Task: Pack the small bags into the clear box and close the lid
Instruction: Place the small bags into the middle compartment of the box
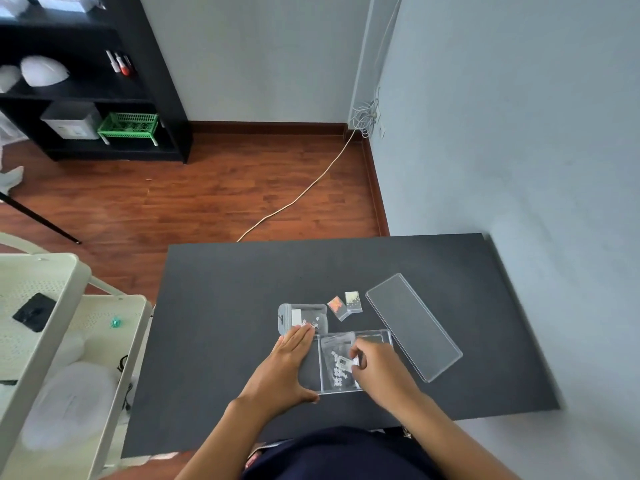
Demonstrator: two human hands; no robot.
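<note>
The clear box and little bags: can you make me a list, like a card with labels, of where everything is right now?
clear box: open, on the black table
bag in box: one, with tiny white flowers
right hand: over the box, fingers on that bag
left hand: flat against the box's left side
bags outside: flower bag, orange bag, yellowish bag
lid: off, lying right of the box

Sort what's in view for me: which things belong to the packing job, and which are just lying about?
Job: clear box, lid, bag in box, zip bag, orange bag, yellow bag, left hand, right hand.

Lying about: white cart, black shelf, green basket, floor cable.
</note>
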